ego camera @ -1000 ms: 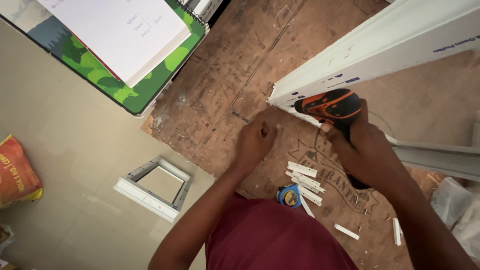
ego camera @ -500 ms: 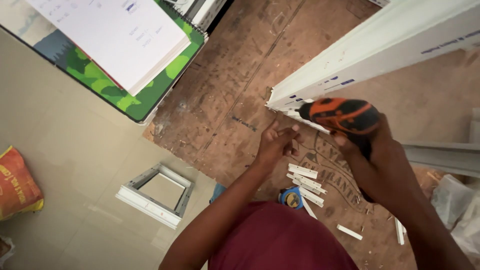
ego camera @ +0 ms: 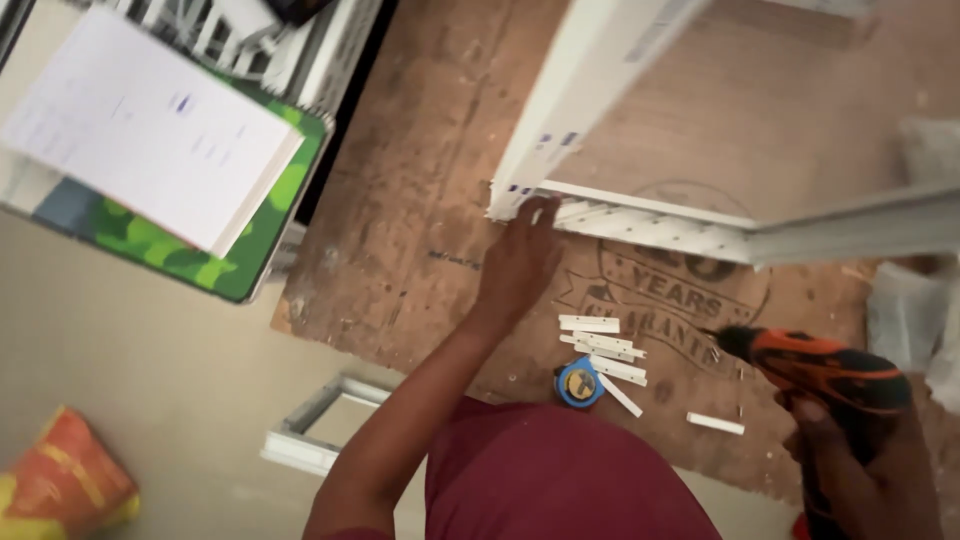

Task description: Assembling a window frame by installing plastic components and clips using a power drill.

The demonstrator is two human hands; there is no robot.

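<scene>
Your left hand point(ego camera: 518, 262): fingers extended together, tips touching the corner of the long white ribbed plastic frame profile point(ego camera: 590, 85), which lies on the scuffed brown plywood worktop point(ego camera: 400, 230).

Your right hand point(ego camera: 862, 470): fingers wrapped around the orange-and-black cordless drill point(ego camera: 822, 365), handle hidden, partly cut off at the edge.

Nearby: short white plastic strips point(ego camera: 604, 345); round blue tape measure point(ego camera: 579, 383); blurred white paper pad point(ego camera: 150, 125).

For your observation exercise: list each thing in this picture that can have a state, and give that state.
Left hand: fingertips on the corner of the white frame.
Right hand: gripping the orange drill, away from the frame.
White strips: loose on the brown board.
Tape measure: lying closed.
Paper pad: lying flat.
</scene>
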